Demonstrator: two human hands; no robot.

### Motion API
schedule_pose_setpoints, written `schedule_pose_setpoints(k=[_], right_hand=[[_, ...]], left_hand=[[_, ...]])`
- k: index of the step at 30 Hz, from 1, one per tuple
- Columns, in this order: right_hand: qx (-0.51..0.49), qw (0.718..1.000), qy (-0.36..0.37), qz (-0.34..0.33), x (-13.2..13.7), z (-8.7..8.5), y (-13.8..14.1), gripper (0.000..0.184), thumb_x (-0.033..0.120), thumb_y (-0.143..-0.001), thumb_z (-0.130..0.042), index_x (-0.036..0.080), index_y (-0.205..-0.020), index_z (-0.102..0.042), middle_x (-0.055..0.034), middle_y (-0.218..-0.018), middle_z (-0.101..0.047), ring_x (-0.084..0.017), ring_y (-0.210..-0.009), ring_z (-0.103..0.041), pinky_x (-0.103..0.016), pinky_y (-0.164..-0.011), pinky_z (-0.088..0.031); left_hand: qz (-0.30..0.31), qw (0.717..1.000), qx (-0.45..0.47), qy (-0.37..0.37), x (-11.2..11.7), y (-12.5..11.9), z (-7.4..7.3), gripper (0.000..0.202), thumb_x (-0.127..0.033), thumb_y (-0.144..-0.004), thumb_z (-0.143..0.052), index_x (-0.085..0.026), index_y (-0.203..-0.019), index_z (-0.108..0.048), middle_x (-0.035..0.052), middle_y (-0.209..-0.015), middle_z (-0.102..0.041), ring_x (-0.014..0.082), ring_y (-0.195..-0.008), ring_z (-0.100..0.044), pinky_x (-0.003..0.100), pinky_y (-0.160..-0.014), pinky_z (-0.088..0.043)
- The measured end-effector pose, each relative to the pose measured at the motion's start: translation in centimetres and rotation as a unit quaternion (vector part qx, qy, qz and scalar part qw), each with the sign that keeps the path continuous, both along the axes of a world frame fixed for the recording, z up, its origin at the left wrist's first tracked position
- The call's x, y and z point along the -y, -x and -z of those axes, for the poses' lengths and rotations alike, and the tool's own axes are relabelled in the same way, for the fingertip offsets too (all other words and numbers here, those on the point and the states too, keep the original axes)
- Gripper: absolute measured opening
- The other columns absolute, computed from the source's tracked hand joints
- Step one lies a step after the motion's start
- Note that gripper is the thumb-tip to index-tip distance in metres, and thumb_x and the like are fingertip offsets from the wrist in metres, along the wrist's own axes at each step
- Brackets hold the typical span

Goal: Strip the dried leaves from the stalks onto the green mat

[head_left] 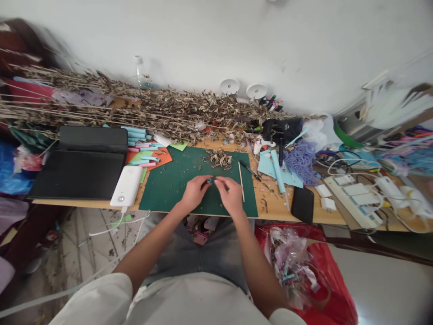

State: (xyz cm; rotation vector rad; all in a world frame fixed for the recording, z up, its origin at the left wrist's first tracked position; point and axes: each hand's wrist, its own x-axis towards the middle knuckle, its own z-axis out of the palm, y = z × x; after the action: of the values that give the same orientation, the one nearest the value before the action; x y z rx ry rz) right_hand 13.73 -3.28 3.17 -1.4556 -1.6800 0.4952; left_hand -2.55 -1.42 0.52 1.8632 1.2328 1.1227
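Over the green cutting mat (162,185), my left hand (195,193) is closed on a small blue paper tube (209,180), its round open end showing between thumb and forefinger. My right hand (230,194) is just right of the tube, fingertips pinched together near its end; what they hold, if anything, is too small to make out. Beyond both hands lies a little heap of dried leaves (219,159), with crumbs scattered over the mat. A thin wooden stick (241,181) and a black pen (249,170) lie to the right of my right hand.
Dried stalks (176,110) stretch along the back. Left are a black tablet case (81,174), a white power bank (126,186) and rolled paper tubes (137,134). Right are a glue gun (263,144), purple yarn (300,162), a black phone (302,204) and a power strip (355,203).
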Motion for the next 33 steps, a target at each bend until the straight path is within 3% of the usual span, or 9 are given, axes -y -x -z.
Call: schedule_pose_setpoints(k=[3,5,9,13,16,19,24,28,33], right_hand=[[0.022,0.998,-0.007,0.056,-0.6,-0.3,-2.6,0.029,0.033,-0.092,-0.046,0.018,-0.102,-0.069,-0.0084,-0.095,-0.07,-0.02,-0.081,-0.065,-0.032,-0.072,-0.051],[0.094,0.994,0.003,0.048,-1.2,-0.4,-3.1,0.027,0.028,-0.09,-0.048,0.019,-0.105,-0.068,-0.0088,-0.097,-0.07,-0.021,-0.084,-0.063,-0.033,-0.076,-0.051],[0.224,0.974,0.018,-0.027,-2.6,0.0,-0.4,0.029,0.026,-0.086,-0.058,0.023,-0.114,-0.065,-0.011,-0.099,-0.065,-0.024,-0.094,-0.059,-0.034,-0.08,-0.049],[0.25,0.964,0.024,-0.092,-3.9,0.7,2.3,0.017,0.021,-0.087,-0.058,0.02,-0.099,-0.07,-0.0121,-0.094,-0.064,-0.024,-0.096,-0.058,-0.035,-0.082,-0.048],[0.167,0.983,0.025,-0.076,-4.5,0.8,1.5,0.018,0.014,-0.086,-0.053,0.019,-0.088,-0.071,-0.0091,-0.089,-0.067,-0.021,-0.087,-0.062,-0.033,-0.08,-0.049],[-0.019,0.999,0.027,-0.006,-4.5,0.2,-0.5,0.015,0.022,-0.083,-0.055,0.018,-0.086,-0.07,-0.0057,-0.083,-0.07,-0.019,-0.076,-0.064,-0.032,-0.074,-0.051],[-0.23,0.972,0.031,0.042,-4.1,-1.1,-1.1,0.02,0.033,-0.077,-0.062,0.016,-0.086,-0.068,-0.005,-0.075,-0.069,-0.018,-0.068,-0.065,-0.031,-0.067,-0.054],[-0.238,0.97,0.04,0.036,-4.2,-0.7,0.3,0.02,0.034,-0.077,-0.062,0.017,-0.085,-0.067,-0.0048,-0.076,-0.07,-0.018,-0.069,-0.065,-0.031,-0.068,-0.055],[-0.146,0.989,0.001,0.025,-3.9,-0.4,1.1,0.016,0.031,-0.081,-0.059,0.018,-0.085,-0.069,-0.006,-0.087,-0.07,-0.018,-0.078,-0.064,-0.032,-0.073,-0.054]], left_hand=[[-0.043,0.999,0.03,0.011,-0.5,0.5,-0.6,0.023,-0.027,-0.086,-0.059,-0.021,-0.106,-0.068,0.0084,-0.102,-0.07,0.02,-0.091,-0.064,0.032,-0.087,-0.047],[-0.089,0.995,0.046,0.023,-0.9,1.0,-1.1,0.027,-0.03,-0.088,-0.056,-0.019,-0.11,-0.067,0.0079,-0.098,-0.07,0.0175,-0.084,-0.063,0.029,-0.081,-0.047],[-0.147,0.985,0.084,0.034,-2.0,2.1,-2.0,0.033,-0.034,-0.09,-0.051,-0.018,-0.116,-0.064,0.0058,-0.09,-0.068,0.0139,-0.073,-0.059,0.025,-0.072,-0.046],[-0.138,0.987,0.078,0.013,-2.2,2.2,-2.2,0.032,-0.03,-0.089,-0.052,-0.02,-0.117,-0.064,0.0059,-0.094,-0.067,0.0146,-0.078,-0.059,0.025,-0.074,-0.046],[-0.094,0.994,0.045,0.011,-2.0,1.0,-1.7,0.033,-0.023,-0.087,-0.055,-0.02,-0.118,-0.063,0.0062,-0.095,-0.067,0.0161,-0.08,-0.059,0.027,-0.076,-0.046],[-0.035,0.999,0.011,0.006,-2.1,-0.8,-1.0,0.03,-0.019,-0.085,-0.056,-0.02,-0.114,-0.065,0.0067,-0.094,-0.067,0.0173,-0.08,-0.058,0.03,-0.078,-0.046],[0.001,1.0,-0.024,-0.019,-2.8,-2.5,0.2,0.02,-0.022,-0.086,-0.057,-0.018,-0.102,-0.069,0.0063,-0.085,-0.064,0.017,-0.075,-0.056,0.028,-0.073,-0.044],[0.013,0.999,-0.026,-0.02,-2.8,-2.5,0.8,0.02,-0.023,-0.088,-0.055,-0.019,-0.103,-0.068,0.0061,-0.086,-0.063,0.0166,-0.077,-0.055,0.028,-0.074,-0.043],[0.012,1.0,-0.007,-0.026,-2.8,-2.4,0.7,0.019,-0.022,-0.087,-0.056,-0.019,-0.102,-0.068,0.0058,-0.086,-0.063,0.0166,-0.079,-0.056,0.027,-0.075,-0.043]])
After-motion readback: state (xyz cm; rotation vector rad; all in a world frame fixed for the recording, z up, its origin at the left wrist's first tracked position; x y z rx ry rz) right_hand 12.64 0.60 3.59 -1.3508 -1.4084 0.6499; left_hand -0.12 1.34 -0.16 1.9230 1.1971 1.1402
